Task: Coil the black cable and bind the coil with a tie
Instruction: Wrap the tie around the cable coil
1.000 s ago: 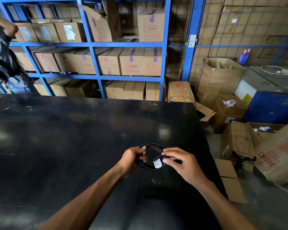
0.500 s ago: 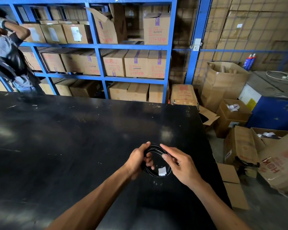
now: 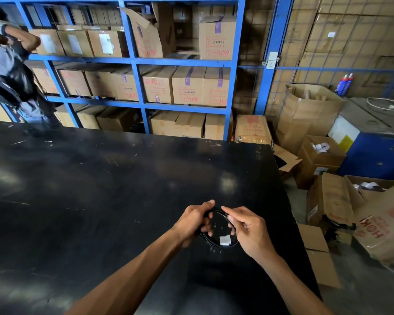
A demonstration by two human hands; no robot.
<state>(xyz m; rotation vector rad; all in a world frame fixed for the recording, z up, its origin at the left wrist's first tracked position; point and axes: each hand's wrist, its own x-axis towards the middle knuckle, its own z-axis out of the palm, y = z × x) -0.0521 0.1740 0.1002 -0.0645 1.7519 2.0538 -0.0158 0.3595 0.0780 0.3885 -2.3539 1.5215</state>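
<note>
A small coil of thin black cable [image 3: 210, 241] is held just above the black table [image 3: 100, 189], near its right side. A white label [image 3: 225, 240] sits on the coil's lower part. My left hand [image 3: 192, 221] grips the coil's left side with the fingers curled through it. My right hand [image 3: 248, 230] pinches the coil's top right strands between thumb and forefinger. I cannot make out a tie; black on black hides fine detail.
The table's right edge [image 3: 289, 201] runs close to my right hand. Cardboard boxes [image 3: 332, 201] crowd the floor to the right. Blue shelving [image 3: 134, 64] full of cartons stands behind the table. A person [image 3: 9, 71] stands at the far left.
The coil has turned in my hands, so the white label went from the right side down to the bottom. My right hand shifted from the label up to the top strands.
</note>
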